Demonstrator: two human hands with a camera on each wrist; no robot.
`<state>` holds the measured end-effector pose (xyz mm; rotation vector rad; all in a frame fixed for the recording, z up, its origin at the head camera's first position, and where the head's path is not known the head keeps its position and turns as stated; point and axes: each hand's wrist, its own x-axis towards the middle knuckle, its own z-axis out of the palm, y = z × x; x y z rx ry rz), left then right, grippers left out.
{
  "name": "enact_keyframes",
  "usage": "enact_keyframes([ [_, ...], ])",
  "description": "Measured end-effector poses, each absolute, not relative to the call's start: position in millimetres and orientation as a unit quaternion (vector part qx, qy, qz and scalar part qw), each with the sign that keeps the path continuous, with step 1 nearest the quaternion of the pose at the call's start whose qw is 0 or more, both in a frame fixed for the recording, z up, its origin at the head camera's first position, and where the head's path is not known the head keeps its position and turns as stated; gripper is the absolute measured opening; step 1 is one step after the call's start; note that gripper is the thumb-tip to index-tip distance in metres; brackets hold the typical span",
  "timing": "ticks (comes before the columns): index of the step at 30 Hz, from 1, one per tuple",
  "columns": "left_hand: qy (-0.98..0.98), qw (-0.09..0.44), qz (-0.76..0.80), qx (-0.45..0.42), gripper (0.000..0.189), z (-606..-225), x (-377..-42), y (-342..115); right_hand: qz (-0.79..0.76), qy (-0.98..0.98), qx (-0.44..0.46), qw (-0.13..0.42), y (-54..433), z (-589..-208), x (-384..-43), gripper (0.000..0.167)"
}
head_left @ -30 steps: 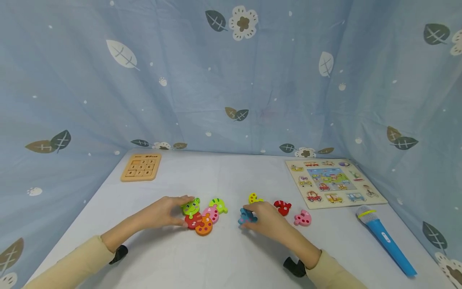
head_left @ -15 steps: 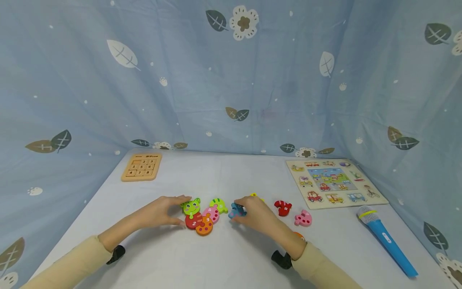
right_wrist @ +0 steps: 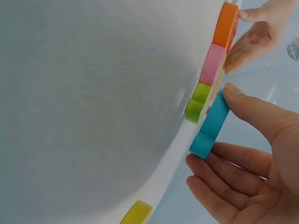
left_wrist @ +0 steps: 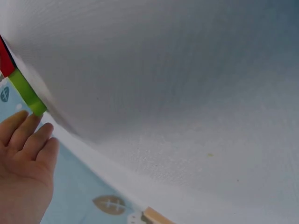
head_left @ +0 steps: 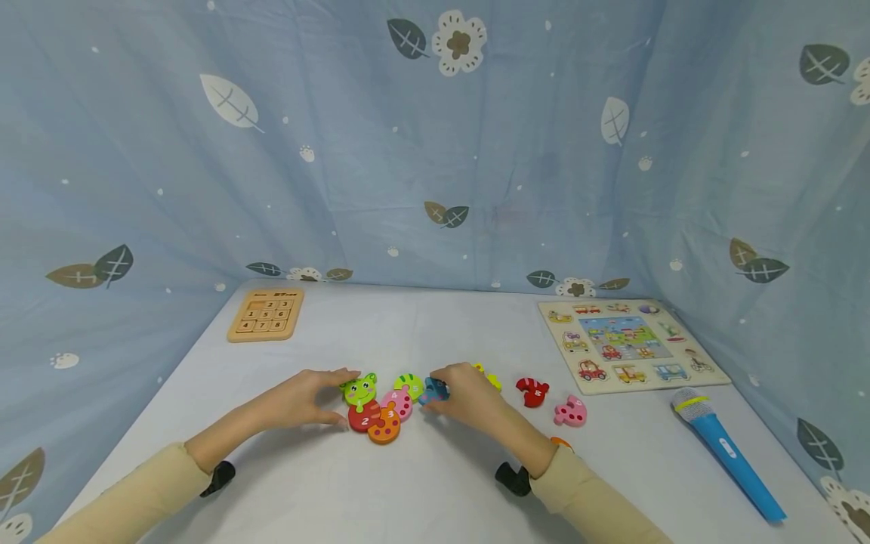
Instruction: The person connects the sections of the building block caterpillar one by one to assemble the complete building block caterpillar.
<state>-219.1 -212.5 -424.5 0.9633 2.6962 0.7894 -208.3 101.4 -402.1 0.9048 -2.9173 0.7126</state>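
Note:
My right hand (head_left: 469,397) pinches a blue puzzle piece (head_left: 435,391) between thumb and fingers. In the right wrist view this blue piece (right_wrist: 212,123) is tilted and raised beside the green end piece (right_wrist: 198,102). Joined number pieces form a caterpillar: a green smiling head (head_left: 360,391), a red piece (head_left: 364,417), an orange piece (head_left: 385,427), a pink piece (head_left: 397,403) and a green striped piece (head_left: 406,385). At its left side rests my left hand (head_left: 306,400), fingers extended, fingertips right at the head, thumb near the red piece.
Loose pieces lie to the right: yellow (head_left: 491,378), partly behind the right hand, red (head_left: 532,391), pink (head_left: 571,410) and orange (head_left: 561,443), partly hidden by the forearm. Further out are a number board (head_left: 266,315), a picture puzzle board (head_left: 632,344) and a blue microphone (head_left: 730,453).
My right hand has carried the blue piece leftward, up to the green end of the caterpillar. The orange loose piece has come into view. My left hand has shifted only slightly.

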Motion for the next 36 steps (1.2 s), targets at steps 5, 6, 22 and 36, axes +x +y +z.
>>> enact_keyframes([
  [5, 0.905, 0.091, 0.264, 0.322, 0.084, -423, -220, -211, 0.216, -0.934, 0.286, 0.0, 99, -402, -208, 0.05],
  [6, 0.905, 0.092, 0.263, 0.321, 0.084, -423, -220, -211, 0.213, -0.934, 0.286, 0.001, 98, -402, -209, 0.05],
  [22, 0.91, 0.095, 0.259, 0.31, 0.081, -424, -219, -208, 0.188, -0.944, 0.273, 0.012, 92, -409, -210, 0.051],
  [36, 0.913, 0.091, 0.258, 0.303, 0.081, -424, -217, -206, 0.17, -0.946, 0.274, 0.02, 87, -410, -211, 0.048],
])
